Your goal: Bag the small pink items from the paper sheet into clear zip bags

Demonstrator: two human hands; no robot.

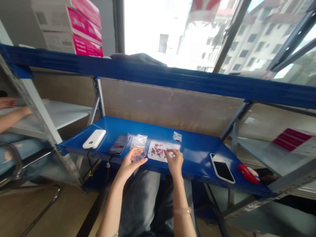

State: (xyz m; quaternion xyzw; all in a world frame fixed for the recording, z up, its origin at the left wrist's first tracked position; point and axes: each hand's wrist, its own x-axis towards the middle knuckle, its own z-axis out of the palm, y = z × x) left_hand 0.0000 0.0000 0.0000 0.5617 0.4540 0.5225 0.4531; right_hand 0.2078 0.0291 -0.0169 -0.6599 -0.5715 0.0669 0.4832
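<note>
Lying at the left of the blue shelf (197, 144) are a white power bank (94, 138) and a dark phone (119, 144). Next, the left hand (130, 162) curls around a small clear bag (139, 154), just beside the white sheet (161, 150) strewn with small pink pieces (157, 150). The right hand (174, 161) pinches at that sheet's near edge; whether it grips a piece cannot be told.

One head-worn camera looks forward and down from above the hands. It sits near them, facing the blue shelf (197, 148) beyond
</note>
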